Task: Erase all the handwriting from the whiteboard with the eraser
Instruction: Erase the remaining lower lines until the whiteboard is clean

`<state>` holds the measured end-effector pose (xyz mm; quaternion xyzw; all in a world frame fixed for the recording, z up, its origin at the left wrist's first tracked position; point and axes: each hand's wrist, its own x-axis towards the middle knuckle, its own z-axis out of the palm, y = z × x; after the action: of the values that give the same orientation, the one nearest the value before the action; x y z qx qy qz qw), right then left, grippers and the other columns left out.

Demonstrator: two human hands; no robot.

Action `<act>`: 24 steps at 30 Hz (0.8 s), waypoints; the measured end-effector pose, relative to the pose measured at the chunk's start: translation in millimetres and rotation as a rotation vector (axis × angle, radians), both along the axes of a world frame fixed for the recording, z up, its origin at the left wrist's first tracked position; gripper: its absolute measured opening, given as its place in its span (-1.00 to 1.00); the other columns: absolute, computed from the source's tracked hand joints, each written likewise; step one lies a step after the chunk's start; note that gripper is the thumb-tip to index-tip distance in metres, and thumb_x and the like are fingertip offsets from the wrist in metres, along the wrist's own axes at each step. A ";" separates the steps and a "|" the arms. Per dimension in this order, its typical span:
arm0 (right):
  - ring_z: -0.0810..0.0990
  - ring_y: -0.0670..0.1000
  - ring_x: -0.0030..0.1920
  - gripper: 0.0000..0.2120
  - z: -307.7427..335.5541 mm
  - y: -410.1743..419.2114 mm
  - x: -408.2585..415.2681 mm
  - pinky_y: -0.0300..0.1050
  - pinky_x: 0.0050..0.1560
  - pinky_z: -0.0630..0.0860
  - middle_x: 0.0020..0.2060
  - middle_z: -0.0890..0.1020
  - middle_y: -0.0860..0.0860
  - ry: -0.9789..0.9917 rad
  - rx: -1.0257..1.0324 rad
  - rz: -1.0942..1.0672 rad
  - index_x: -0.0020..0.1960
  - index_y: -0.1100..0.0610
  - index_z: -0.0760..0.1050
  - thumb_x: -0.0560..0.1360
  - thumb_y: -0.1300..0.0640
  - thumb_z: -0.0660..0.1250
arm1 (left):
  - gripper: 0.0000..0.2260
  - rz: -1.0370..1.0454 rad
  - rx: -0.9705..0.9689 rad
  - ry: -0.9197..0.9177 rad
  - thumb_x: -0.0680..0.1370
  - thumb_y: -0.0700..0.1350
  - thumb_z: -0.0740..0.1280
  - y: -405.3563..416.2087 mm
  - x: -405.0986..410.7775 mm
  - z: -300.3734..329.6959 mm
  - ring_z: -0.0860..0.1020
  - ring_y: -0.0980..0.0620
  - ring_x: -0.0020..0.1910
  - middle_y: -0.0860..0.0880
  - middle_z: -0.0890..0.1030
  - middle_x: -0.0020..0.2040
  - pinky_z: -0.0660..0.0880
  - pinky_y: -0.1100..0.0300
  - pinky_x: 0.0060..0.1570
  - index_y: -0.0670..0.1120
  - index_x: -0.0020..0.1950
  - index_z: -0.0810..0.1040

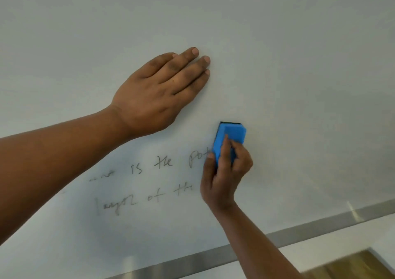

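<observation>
The right hand [224,178] was closed around a blue eraser [232,138], thumb on one long side and fingers over the back, pressing its dark felt face against the whiteboard [299,75]. The eraser stood nearly upright, its lower half hidden in the grip, and it sat at the right end of the upper line of writing [162,165], covering the rest of a word that began "po".

The left hand [158,92] lay flat and open on the board above and to the left of the eraser, fingers together and pointing up to the right. It held nothing and seemed only to brace the person.

Two lines of dark handwriting remained to the left of the eraser. The upper read roughly "is the po", with a faint smudged fragment before it; the lower line [136,201] read something like "of the" after an unclear word. The board to the right of the eraser and above both hands looked clean.

Judging from that, the job was partly done: the right side appeared cleared, while most of both lines still waited to be wiped leftward. The board's metal bottom edge [213,255] ran below.
</observation>
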<state>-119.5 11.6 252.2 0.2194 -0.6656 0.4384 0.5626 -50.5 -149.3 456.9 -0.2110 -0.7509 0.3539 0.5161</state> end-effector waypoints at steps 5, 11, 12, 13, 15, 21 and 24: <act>0.40 0.20 0.28 -0.55 -24.7 25.7 -0.9 0.26 0.16 0.48 0.30 0.42 0.11 0.080 0.273 0.013 0.48 0.10 0.39 0.60 0.13 0.30 | -0.53 -0.001 0.013 -0.008 0.66 -0.25 0.16 1.0 0.5 -1.0 0.26 -0.17 0.58 -0.14 0.31 0.59 0.27 -0.03 0.52 -0.18 0.59 0.30; 0.37 0.19 0.33 -0.53 -16.4 3.7 3.0 0.20 0.14 0.45 0.37 0.39 0.06 0.132 0.275 0.032 0.54 0.04 0.34 0.64 0.11 0.29 | -0.53 -0.002 0.015 0.007 0.65 -0.26 0.18 0.5 -0.6 -3.1 0.27 -0.17 0.58 -0.15 0.32 0.59 0.28 -0.03 0.52 -0.18 0.59 0.31; 0.38 0.18 0.33 -0.53 -24.2 1.6 7.7 0.19 0.10 0.46 0.36 0.41 0.02 0.182 0.383 0.060 0.52 0.01 0.37 0.63 0.10 0.31 | -0.52 -0.002 0.014 0.006 0.65 -0.26 0.20 0.8 -0.2 -3.0 0.28 -0.17 0.58 -0.14 0.32 0.59 0.29 -0.03 0.52 -0.18 0.59 0.32; 0.41 0.17 0.32 -0.55 -31.5 5.6 7.7 0.17 0.06 0.47 0.34 0.43 -0.01 0.215 0.465 0.070 0.49 -0.01 0.40 0.62 0.09 0.34 | -0.52 -0.004 0.013 0.004 0.65 -0.26 0.20 0.9 -0.1 -3.0 0.28 -0.16 0.58 -0.14 0.32 0.59 0.30 -0.03 0.51 -0.17 0.59 0.32; 0.45 0.16 0.29 -0.57 -36.8 24.4 0.6 0.15 0.02 0.48 0.32 0.46 -0.06 0.244 0.534 0.061 0.45 -0.03 0.44 0.60 0.09 0.37 | -0.53 -0.001 0.012 0.002 0.65 -0.26 0.20 1.3 0.8 -3.9 0.29 -0.16 0.57 -0.14 0.33 0.58 0.30 -0.03 0.51 -0.17 0.58 0.33; 0.44 0.20 0.28 -0.54 -12.8 29.0 -14.7 0.18 0.11 0.42 0.29 0.45 0.01 0.185 0.337 0.018 0.48 0.00 0.42 0.60 0.16 0.32 | -0.52 0.030 0.011 0.037 0.65 -0.26 0.19 1.6 -0.4 -6.9 0.28 -0.15 0.58 -0.13 0.32 0.59 0.27 -0.01 0.52 -0.17 0.59 0.31; 0.46 0.17 0.25 -0.60 -29.8 20.9 -2.3 0.14 0.02 0.44 0.26 0.48 -0.05 0.267 0.476 0.067 0.43 -0.02 0.47 0.60 0.14 0.32 | -0.52 0.047 0.001 0.029 0.66 -0.25 0.19 2.7 -0.4 -6.9 0.26 -0.17 0.59 -0.15 0.30 0.60 0.26 -0.02 0.53 -0.18 0.61 0.28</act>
<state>-121.8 32.5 222.5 0.4232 -0.6624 0.2551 0.5631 -50.9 -146.5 450.1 -0.1879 -0.7484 0.3688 0.5183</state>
